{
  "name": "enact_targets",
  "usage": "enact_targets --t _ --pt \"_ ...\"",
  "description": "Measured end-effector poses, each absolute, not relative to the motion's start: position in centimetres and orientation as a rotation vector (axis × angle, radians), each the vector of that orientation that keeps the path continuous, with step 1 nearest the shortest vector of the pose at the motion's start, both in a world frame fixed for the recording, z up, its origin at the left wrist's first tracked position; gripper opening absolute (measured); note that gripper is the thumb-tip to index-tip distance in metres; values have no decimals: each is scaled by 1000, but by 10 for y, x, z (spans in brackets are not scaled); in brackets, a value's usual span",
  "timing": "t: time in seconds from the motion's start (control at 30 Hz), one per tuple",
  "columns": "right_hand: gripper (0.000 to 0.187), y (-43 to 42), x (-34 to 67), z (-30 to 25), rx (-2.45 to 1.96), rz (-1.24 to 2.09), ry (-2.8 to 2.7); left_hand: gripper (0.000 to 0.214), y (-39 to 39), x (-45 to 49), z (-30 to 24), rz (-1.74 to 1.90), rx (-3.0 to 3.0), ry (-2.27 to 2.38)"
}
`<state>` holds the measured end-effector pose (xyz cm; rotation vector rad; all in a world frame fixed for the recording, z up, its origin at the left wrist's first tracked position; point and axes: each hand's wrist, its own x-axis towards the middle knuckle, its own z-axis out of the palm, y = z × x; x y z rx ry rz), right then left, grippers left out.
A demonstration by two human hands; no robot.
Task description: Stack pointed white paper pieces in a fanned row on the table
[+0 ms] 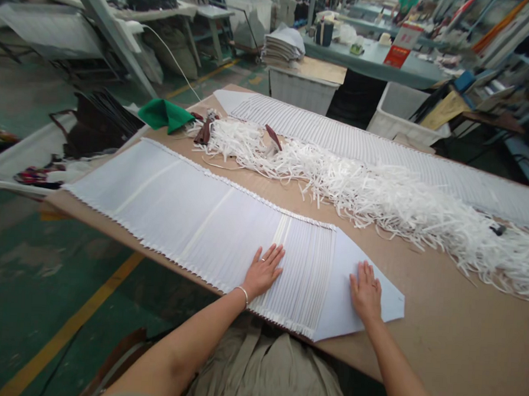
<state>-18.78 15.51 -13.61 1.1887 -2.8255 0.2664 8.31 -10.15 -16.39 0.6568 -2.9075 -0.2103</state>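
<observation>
A long pale panel (210, 219) with narrow ribs or strips across its right part lies on the brown-topped table (438, 337). My left hand (264, 273) rests flat on the panel where the ribs begin, fingers stretched out, a ring and a bracelet on it. Its plain, tapered right end (340, 284) is under my right hand (366, 295), which lies palm down with the fingers extended. Neither hand grips anything. Fringed edging runs along both long sides of the panel.
A heap of loose white strips (380, 186) stretches along the table behind the panel. Beyond it lies a second ribbed panel (330, 130). Green cloth (166, 116) sits at the far left corner. White bins (400, 107) stand past the table, another (9, 164) at left.
</observation>
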Motion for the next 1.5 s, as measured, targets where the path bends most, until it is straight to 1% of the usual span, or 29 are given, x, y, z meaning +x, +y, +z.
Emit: enact_targets --t 0.07,0.1,0.2,0.3,0.4,0.57,0.73,0.87,0.97,1.1,1.23,1.5 --pt "63 125 -170 -124 1212 316 -2760 59 -109 84 -162 -215 668 -2912" --pt "63 104 -157 -117 1291 330 -2720 59 -113 84 -161 -215 679 -2913" --pt "61 34 -110 -106 1700 320 -2583 57 -125 86 -161 -200 691 -2920" --pt "63 -12 -76 -112 1990 310 -2511 58 -131 86 -163 -180 673 -2931" --pt "65 -27 -65 -123 2118 237 -2579 62 -131 86 -165 -174 677 -2926" --pt "65 -38 -68 -123 2092 248 -2590 61 -132 87 -166 -215 700 -2909" --pt "62 -47 -73 -125 2151 125 -2603 60 -134 89 -161 -223 692 -2891" --pt "62 -48 -73 -127 2057 184 -2573 58 -136 91 -160 -226 687 -2878" --pt "62 -45 -74 -127 2092 146 -2582 57 -136 91 -161 -252 679 -2866" --pt "63 -31 -82 -123 2014 136 -2592 57 -137 91 -162 -265 692 -2858" --pt "63 -8 -90 -118 2029 86 -2582 60 -136 89 -164 -284 702 -2857" --pt "63 44 -109 -121 1778 43 -2670 61 -136 85 -165 -322 706 -2847"
